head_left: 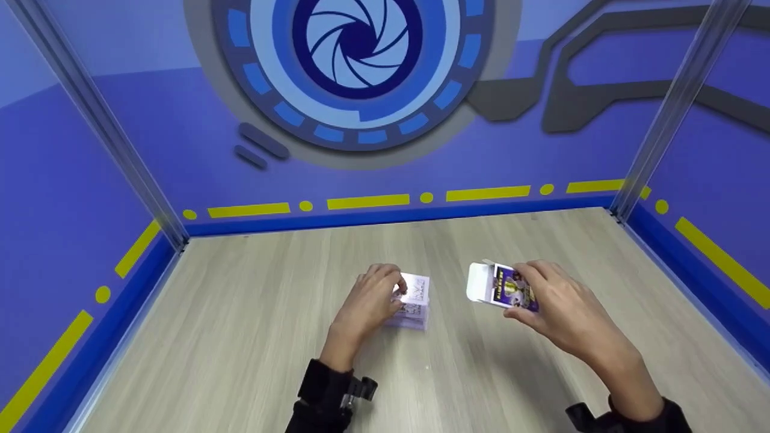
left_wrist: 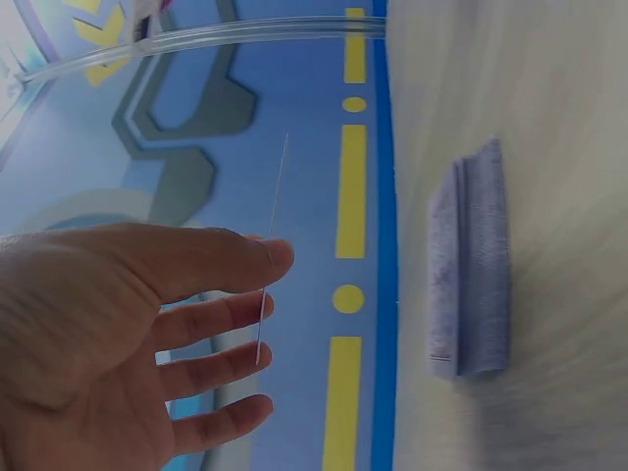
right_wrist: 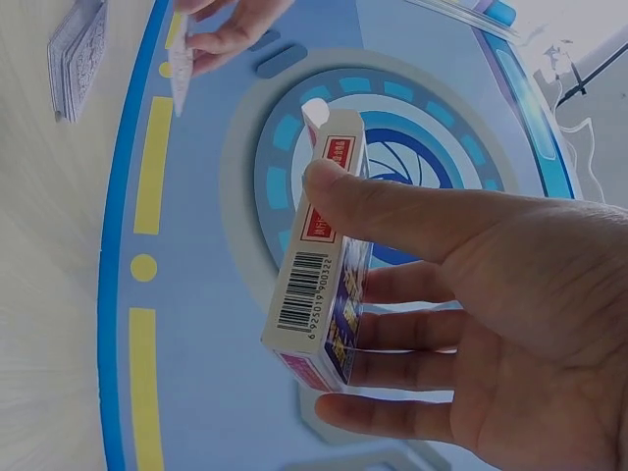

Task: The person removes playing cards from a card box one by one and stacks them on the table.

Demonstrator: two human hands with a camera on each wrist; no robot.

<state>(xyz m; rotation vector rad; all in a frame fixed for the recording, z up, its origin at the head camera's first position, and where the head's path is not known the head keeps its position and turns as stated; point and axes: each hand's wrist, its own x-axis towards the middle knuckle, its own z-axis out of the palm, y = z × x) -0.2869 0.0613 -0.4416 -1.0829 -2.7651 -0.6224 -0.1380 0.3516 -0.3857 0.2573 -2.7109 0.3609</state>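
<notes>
My left hand (head_left: 368, 304) pinches a single playing card (head_left: 416, 288) between thumb and fingers; in the left wrist view the card (left_wrist: 280, 182) appears edge-on as a thin line. Below it, a stack of playing cards (head_left: 411, 323) lies on the table, its layers slightly offset in the left wrist view. Raised to the right, my right hand (head_left: 568, 316) grips a small card box (head_left: 511, 287) with purple and yellow printing, its white end flap (head_left: 479, 281) standing open toward the left. The right wrist view shows a barcode on the box's side (right_wrist: 304, 289).
The wood-grain table (head_left: 252, 337) is enclosed by blue printed panels at the back (head_left: 373, 180), left (head_left: 66, 210) and right. Metal posts (head_left: 674, 108) stand at the rear corners.
</notes>
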